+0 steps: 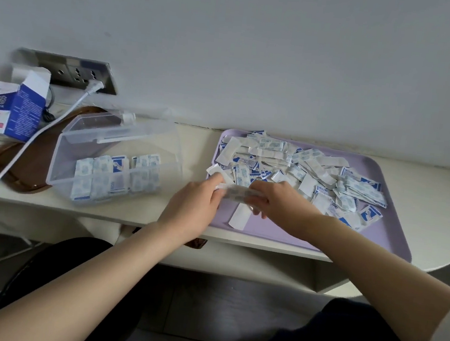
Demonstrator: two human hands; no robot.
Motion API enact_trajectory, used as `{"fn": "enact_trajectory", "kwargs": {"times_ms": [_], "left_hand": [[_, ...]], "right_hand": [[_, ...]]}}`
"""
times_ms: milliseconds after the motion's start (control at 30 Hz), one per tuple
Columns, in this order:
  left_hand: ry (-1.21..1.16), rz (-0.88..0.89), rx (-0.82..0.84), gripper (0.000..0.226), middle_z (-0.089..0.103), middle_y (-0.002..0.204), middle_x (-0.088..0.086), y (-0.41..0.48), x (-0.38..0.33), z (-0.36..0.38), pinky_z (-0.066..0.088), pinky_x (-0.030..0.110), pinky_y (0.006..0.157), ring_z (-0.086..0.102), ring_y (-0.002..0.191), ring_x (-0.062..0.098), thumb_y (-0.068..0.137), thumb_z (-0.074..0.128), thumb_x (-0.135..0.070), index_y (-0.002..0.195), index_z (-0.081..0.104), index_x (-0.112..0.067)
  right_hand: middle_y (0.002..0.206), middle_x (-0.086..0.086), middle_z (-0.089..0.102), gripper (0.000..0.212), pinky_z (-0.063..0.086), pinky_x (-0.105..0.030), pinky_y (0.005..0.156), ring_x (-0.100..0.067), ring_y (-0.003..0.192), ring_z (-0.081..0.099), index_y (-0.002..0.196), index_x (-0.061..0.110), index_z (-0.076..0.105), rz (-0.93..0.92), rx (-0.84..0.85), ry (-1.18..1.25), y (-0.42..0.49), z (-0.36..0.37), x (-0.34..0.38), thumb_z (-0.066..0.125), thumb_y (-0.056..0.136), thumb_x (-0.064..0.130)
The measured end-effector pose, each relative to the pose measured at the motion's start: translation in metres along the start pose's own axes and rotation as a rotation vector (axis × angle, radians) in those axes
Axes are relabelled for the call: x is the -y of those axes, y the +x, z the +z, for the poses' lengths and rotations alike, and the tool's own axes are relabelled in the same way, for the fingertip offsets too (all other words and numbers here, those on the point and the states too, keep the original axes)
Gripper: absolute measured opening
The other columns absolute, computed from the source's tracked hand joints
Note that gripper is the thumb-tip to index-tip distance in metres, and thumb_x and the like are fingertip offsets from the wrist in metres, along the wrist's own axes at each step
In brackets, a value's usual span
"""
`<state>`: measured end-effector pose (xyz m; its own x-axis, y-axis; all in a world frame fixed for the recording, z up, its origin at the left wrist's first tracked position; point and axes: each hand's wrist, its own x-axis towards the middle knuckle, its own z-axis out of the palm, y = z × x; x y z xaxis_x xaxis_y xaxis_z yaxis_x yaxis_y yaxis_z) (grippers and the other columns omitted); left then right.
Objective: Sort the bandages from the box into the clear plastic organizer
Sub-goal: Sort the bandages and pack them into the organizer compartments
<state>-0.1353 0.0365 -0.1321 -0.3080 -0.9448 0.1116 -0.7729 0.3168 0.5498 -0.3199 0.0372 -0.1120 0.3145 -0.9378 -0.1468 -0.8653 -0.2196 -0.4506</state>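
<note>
A heap of white-and-blue wrapped bandages (pixel 302 168) lies on a lilac tray (pixel 384 239) at the right. My left hand (pixel 194 209) and my right hand (pixel 279 201) meet over the tray's near left corner, both gripping a small stack of bandages (pixel 239 194) held flat between them. One loose bandage (pixel 238 218) lies under the hands. The clear plastic organizer (pixel 62 157) stands to the left with its lid (pixel 127 134) tipped back. Several rows of bandages (pixel 113 177) stand inside it. The opened blue-and-white bandage box (pixel 6 109) lies at the far left.
A brown tray (pixel 21 172) sits under the organizer's left side. A white cable (pixel 34 137) runs from a wall socket panel (pixel 86 76) across it and down over the table's front edge (pixel 238 237). The wall rises right behind the table.
</note>
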Motion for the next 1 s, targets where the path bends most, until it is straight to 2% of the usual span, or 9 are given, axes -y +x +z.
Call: {"fn": "enact_trajectory", "kwargs": {"times_ms": [100, 200, 300, 433, 500, 700, 767, 867, 1000], "left_hand": [[-0.053, 0.019, -0.062, 0.013, 0.065, 0.076, 0.004, 0.001, -0.005, -0.015, 0.049, 0.040, 0.068, 0.058, 0.072, 0.031, 0.097, 0.041, -0.023, 0.085, 0.044, -0.023], [-0.120, 0.048, -0.113, 0.012, 0.061, 0.065, 0.001, -0.002, -0.005, -0.029, 0.047, 0.036, 0.065, 0.056, 0.064, 0.026, 0.097, 0.045, -0.021, 0.087, 0.052, -0.019], [-0.212, 0.091, -0.124, 0.015, 0.056, 0.059, 0.002, -0.008, 0.001, -0.042, 0.046, 0.033, 0.064, 0.052, 0.058, 0.020, 0.096, 0.049, -0.017, 0.083, 0.056, -0.021], [-0.246, 0.088, -0.100, 0.014, 0.056, 0.059, -0.001, -0.021, 0.014, -0.052, 0.048, 0.036, 0.066, 0.052, 0.057, 0.017, 0.096, 0.049, -0.018, 0.086, 0.059, -0.020], [-0.260, 0.087, -0.107, 0.014, 0.057, 0.060, 0.000, -0.027, 0.021, -0.056, 0.050, 0.040, 0.067, 0.054, 0.060, 0.020, 0.095, 0.050, -0.018, 0.087, 0.060, -0.021], [-0.202, 0.127, -0.154, 0.016, 0.057, 0.059, -0.004, -0.040, 0.034, -0.073, 0.048, 0.034, 0.066, 0.054, 0.060, 0.011, 0.095, 0.052, -0.021, 0.085, 0.061, -0.030], [-0.165, 0.130, -0.157, 0.015, 0.056, 0.060, -0.006, -0.045, 0.040, -0.081, 0.047, 0.031, 0.064, 0.053, 0.061, 0.007, 0.096, 0.050, -0.026, 0.088, 0.064, -0.028], [-0.122, 0.157, -0.222, 0.021, 0.056, 0.061, -0.007, -0.052, 0.048, -0.096, 0.047, 0.032, 0.062, 0.054, 0.063, 0.008, 0.092, 0.045, -0.033, 0.093, 0.065, -0.026], [-0.046, 0.182, -0.295, 0.019, 0.057, 0.063, -0.009, -0.053, 0.066, -0.122, 0.049, 0.036, 0.063, 0.057, 0.065, 0.013, 0.094, 0.046, -0.027, 0.097, 0.064, -0.021]], "right_hand": [[0.063, 0.008, 0.055, 0.023, 0.045, -0.030, 0.063, -0.012, 0.055, 0.053, 0.077, 0.016, 0.044, -0.001, 0.035, 0.023, -0.002, -0.002, 0.003, 0.045, 0.097, 0.028], [0.063, 0.008, 0.056, 0.028, 0.049, -0.036, 0.067, -0.013, 0.055, 0.055, 0.071, 0.025, 0.038, -0.042, 0.011, 0.023, -0.002, 0.000, 0.011, 0.038, 0.100, 0.025], [0.072, 0.006, 0.063, 0.028, 0.050, -0.035, 0.071, -0.016, 0.065, 0.062, 0.074, 0.027, 0.039, -0.086, 0.010, 0.036, -0.003, 0.002, 0.022, 0.037, 0.100, 0.018], [0.092, -0.003, 0.065, 0.020, 0.047, -0.038, 0.079, -0.024, 0.084, 0.061, 0.095, 0.008, 0.056, -0.141, -0.003, 0.056, -0.002, 0.012, 0.028, 0.041, 0.099, 0.021], [0.097, -0.003, 0.061, 0.021, 0.044, -0.032, 0.078, -0.023, 0.086, 0.058, 0.101, 0.006, 0.058, -0.194, -0.064, 0.056, -0.002, 0.016, 0.035, 0.045, 0.097, 0.022], [0.078, 0.005, 0.061, 0.008, 0.041, -0.005, 0.068, -0.001, 0.073, 0.055, 0.094, 0.008, 0.067, -0.257, -0.287, 0.242, 0.004, 0.025, 0.071, 0.063, 0.087, 0.012], [0.072, 0.009, 0.062, 0.008, 0.043, -0.004, 0.068, 0.005, 0.067, 0.056, 0.091, 0.009, 0.069, -0.199, -0.278, 0.304, 0.006, 0.031, 0.082, 0.065, 0.086, 0.015], [0.066, 0.016, 0.061, 0.006, 0.046, -0.013, 0.066, 0.000, 0.062, 0.054, 0.085, 0.017, 0.070, -0.172, -0.261, 0.365, 0.010, 0.039, 0.099, 0.066, 0.086, 0.021], [0.067, -0.001, 0.068, 0.010, 0.039, -0.010, 0.057, 0.000, 0.056, 0.050, 0.083, 0.014, 0.074, -0.197, -0.332, 0.360, 0.025, 0.037, 0.131, 0.067, 0.085, 0.021]]}}
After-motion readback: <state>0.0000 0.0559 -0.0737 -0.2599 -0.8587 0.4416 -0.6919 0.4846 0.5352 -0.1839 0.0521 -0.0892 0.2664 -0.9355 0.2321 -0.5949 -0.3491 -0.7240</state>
